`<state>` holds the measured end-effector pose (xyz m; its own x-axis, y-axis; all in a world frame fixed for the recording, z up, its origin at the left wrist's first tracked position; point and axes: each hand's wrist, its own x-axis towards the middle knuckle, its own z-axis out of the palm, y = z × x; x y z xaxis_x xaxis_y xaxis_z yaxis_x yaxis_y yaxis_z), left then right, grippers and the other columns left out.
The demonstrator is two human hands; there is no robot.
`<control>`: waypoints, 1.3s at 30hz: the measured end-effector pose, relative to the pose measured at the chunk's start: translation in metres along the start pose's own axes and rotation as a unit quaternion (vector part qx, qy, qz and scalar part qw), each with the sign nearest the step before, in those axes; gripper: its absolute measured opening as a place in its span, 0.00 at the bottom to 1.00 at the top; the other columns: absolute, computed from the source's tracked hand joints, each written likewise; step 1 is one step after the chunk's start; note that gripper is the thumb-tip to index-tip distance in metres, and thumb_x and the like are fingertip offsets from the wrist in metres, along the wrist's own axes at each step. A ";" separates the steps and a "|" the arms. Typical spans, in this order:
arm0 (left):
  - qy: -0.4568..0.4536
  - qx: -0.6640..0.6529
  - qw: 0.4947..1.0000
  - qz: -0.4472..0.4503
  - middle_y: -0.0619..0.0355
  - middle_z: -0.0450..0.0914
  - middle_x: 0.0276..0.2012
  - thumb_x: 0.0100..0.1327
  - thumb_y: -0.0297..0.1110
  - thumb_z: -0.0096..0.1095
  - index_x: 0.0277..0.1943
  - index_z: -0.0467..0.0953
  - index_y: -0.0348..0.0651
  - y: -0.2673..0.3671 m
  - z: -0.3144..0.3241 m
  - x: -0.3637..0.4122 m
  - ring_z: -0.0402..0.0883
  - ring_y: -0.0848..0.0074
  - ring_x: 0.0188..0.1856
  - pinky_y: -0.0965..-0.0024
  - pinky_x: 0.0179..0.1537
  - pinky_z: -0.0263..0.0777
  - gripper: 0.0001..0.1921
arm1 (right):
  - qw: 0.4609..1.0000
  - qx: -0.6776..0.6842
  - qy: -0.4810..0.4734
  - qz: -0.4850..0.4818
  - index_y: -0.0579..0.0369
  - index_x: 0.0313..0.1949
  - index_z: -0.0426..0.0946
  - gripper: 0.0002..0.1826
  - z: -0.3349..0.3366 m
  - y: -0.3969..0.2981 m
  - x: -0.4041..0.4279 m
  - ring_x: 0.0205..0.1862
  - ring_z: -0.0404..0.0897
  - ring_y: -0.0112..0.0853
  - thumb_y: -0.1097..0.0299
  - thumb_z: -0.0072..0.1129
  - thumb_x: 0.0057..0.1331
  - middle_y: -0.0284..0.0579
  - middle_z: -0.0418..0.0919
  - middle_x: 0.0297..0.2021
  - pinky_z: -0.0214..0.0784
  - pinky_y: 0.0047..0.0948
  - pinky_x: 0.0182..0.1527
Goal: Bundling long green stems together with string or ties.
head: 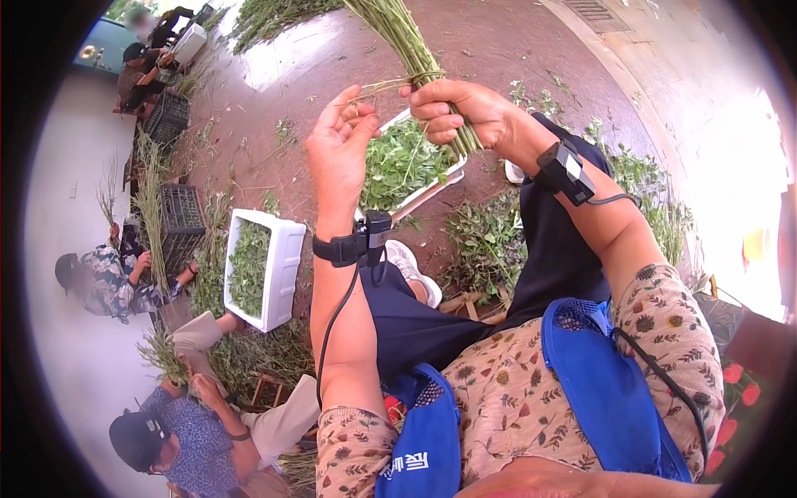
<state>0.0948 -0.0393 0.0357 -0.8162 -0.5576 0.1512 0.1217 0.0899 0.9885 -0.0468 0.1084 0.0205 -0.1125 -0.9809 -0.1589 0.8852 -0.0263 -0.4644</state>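
Observation:
My right hand (459, 113) is closed around a bundle of green stems (408, 43), just above its cut ends. The bundle slants up and out past the top edge of the view. A thin strand of plant stem (387, 84) wraps the bundle above my fist and runs off to the left. Its loose end lies in the curled fingers of my left hand (344, 140). Below both hands, a white foam box (414, 202) holds picked leafy greens (401, 163). Wrist straps with small devices sit on both my wrists.
Leafy stems (489, 239) lie heaped by my legs. A second white foam box (283, 274) with greens stands left, near dark plastic crates (182, 227). Several co-workers sit along the left; one person (193, 429) handles stems close by. Leaf scraps litter the floor.

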 end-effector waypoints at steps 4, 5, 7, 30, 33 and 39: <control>0.007 -0.019 0.999 0.051 0.56 0.80 0.38 0.62 0.21 0.61 0.50 0.77 0.33 0.006 0.020 -0.005 0.78 0.80 0.36 0.77 0.39 0.74 0.13 | 0.999 -0.051 -0.008 -0.006 0.58 0.48 0.66 0.10 0.004 0.006 0.003 0.14 0.59 0.16 0.74 0.47 0.68 0.28 0.62 0.19 0.56 0.19 0.18; 0.022 0.002 0.997 0.077 0.57 0.80 0.37 0.62 0.22 0.61 0.47 0.80 0.34 0.007 0.023 -0.005 0.79 0.80 0.36 0.78 0.39 0.74 0.10 | 0.999 -0.050 -0.009 -0.006 0.58 0.48 0.66 0.10 0.005 0.008 0.004 0.14 0.59 0.16 0.74 0.47 0.68 0.28 0.62 0.19 0.56 0.19 0.18; 0.038 0.043 0.990 0.130 0.58 0.80 0.37 0.62 0.22 0.61 0.45 0.81 0.36 0.005 0.026 -0.004 0.78 0.80 0.36 0.78 0.40 0.73 0.09 | 0.999 -0.051 -0.009 -0.015 0.57 0.45 0.68 0.08 0.009 0.011 0.008 0.14 0.59 0.16 0.73 0.48 0.67 0.28 0.63 0.19 0.55 0.19 0.18; 0.009 0.266 0.956 0.121 0.58 0.74 0.33 0.58 0.24 0.65 0.35 0.78 0.32 0.008 0.014 -0.001 0.74 0.79 0.32 0.75 0.31 0.66 0.05 | 0.999 -0.015 -0.016 0.025 0.58 0.39 0.67 0.03 0.008 0.008 0.015 0.14 0.60 0.14 0.73 0.47 0.67 0.28 0.64 0.19 0.57 0.16 0.16; -0.002 0.235 0.934 0.268 0.58 0.77 0.35 0.61 0.24 0.62 0.34 0.79 0.32 0.006 0.015 0.000 0.73 0.80 0.30 0.76 0.29 0.64 0.04 | 0.998 0.035 -0.033 0.043 0.59 0.37 0.67 0.03 0.005 0.005 0.013 0.14 0.60 0.14 0.73 0.47 0.67 0.28 0.64 0.19 0.58 0.17 0.16; -0.068 -0.216 0.974 0.007 0.54 0.81 0.37 0.66 0.25 0.58 0.40 0.79 0.34 0.003 0.010 -0.004 0.74 0.82 0.29 0.82 0.27 0.65 0.05 | 0.994 0.024 -0.074 0.075 0.61 0.37 0.67 0.04 0.013 0.006 0.009 0.14 0.60 0.14 0.74 0.47 0.66 0.29 0.64 0.19 0.58 0.17 0.16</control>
<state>0.0927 -0.0284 0.0380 -0.8765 -0.4418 0.1913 0.3356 -0.2757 0.9008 -0.0367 0.0969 0.0278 0.0860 -0.9920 -0.0922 0.9083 0.1161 -0.4019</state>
